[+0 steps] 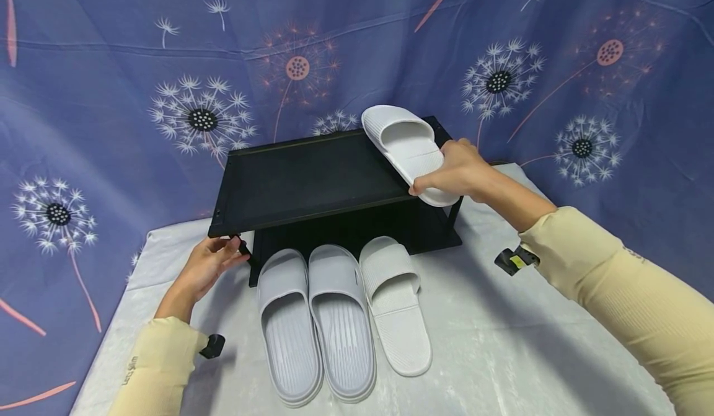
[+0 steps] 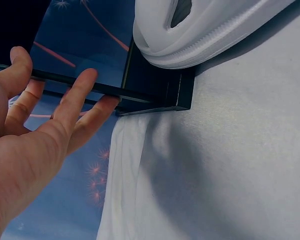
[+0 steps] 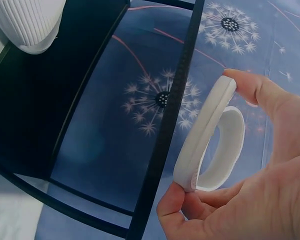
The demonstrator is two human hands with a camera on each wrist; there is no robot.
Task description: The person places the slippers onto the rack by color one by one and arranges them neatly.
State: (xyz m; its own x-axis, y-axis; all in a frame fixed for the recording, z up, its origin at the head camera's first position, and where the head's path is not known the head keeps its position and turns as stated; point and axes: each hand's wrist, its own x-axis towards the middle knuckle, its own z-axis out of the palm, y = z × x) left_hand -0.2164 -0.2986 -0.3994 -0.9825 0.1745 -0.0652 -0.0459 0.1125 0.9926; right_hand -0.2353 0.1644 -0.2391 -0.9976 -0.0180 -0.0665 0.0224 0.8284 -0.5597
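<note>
A white slide slipper (image 1: 409, 149) is tilted over the right end of the black shoe rack (image 1: 301, 177). My right hand (image 1: 460, 171) holds it by the heel end, thumb on one edge and fingers on the other. In the right wrist view the white slipper (image 3: 205, 135) appears edge-on beside the rack frame. At the rack's left end, my left hand (image 1: 206, 267) holds the side bar (image 2: 100, 87) below the top shelf, fingers around it. In front stand a pair of grey slippers (image 1: 290, 335) and one more white slipper (image 1: 396, 317).
A white cloth (image 1: 491, 341) covers the surface under the rack. Behind hangs a blue curtain (image 1: 357, 7) printed with dandelions. The rack's lower shelf (image 1: 435, 233) sits low, partly hidden behind the slippers.
</note>
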